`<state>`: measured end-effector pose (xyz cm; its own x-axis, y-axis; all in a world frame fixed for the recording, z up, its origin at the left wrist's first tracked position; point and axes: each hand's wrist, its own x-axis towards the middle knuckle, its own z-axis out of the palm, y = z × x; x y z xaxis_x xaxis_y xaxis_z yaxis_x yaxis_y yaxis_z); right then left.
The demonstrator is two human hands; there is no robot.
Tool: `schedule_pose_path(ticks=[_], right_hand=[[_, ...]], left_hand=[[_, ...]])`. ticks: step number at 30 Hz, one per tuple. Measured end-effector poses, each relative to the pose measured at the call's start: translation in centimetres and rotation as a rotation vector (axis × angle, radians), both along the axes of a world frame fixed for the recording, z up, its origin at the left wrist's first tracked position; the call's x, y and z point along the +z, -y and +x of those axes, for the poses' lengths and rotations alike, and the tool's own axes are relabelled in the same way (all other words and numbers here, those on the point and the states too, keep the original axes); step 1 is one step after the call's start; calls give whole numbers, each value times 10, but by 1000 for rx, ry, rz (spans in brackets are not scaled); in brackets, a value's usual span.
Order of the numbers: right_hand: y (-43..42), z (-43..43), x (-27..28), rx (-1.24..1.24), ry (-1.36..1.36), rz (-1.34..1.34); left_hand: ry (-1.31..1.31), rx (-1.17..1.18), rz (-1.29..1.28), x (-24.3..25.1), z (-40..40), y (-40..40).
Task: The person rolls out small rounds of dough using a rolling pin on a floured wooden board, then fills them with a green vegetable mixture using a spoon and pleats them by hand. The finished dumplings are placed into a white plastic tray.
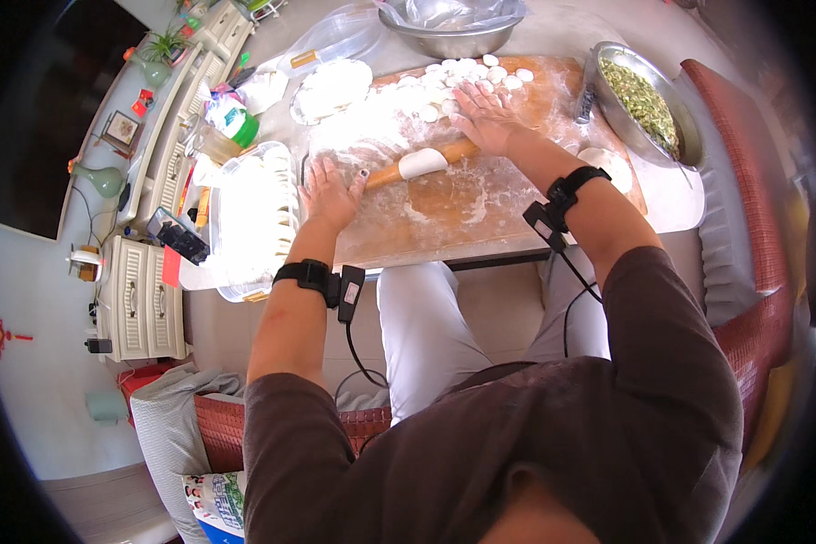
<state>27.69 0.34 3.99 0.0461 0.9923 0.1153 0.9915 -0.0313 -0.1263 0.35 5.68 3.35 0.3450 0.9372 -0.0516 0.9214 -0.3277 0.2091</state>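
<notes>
A wooden rolling pin (459, 151) lies aslant on a floured wooden board (442, 197), with a white sheet of dough (423, 164) wrapped around its middle. My left hand (333, 194) is flat at the pin's left end, fingers spread and thumb beside the wood. Over the right end rests my right hand (489, 126), fingers straight and apart, just short of the small dough pieces (428, 112). Both palms hide the pin's ends. A larger round of dough (605, 168) sits near the board's right edge, partly behind my right forearm.
Left of the board stands a clear plastic box (234, 289) of white, dumpling-like pieces. A steel bowl of chopped green filling (636, 109) is at right, beside a dark-handled utensil (585, 102). Behind are a plastic-lined metal basin (452, 37) and an overexposed tray (330, 88). Cables hang from my wrist straps.
</notes>
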Motion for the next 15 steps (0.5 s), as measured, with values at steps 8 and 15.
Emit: schedule_pose_path(ticks=[8, 15], right_hand=[[90, -3, -7, 121, -121, 8], [111, -15, -1, 165, -145, 30]], left_hand=[[-10, -214, 102, -3, -31, 70], [4, -236, 96, 4, -24, 76]])
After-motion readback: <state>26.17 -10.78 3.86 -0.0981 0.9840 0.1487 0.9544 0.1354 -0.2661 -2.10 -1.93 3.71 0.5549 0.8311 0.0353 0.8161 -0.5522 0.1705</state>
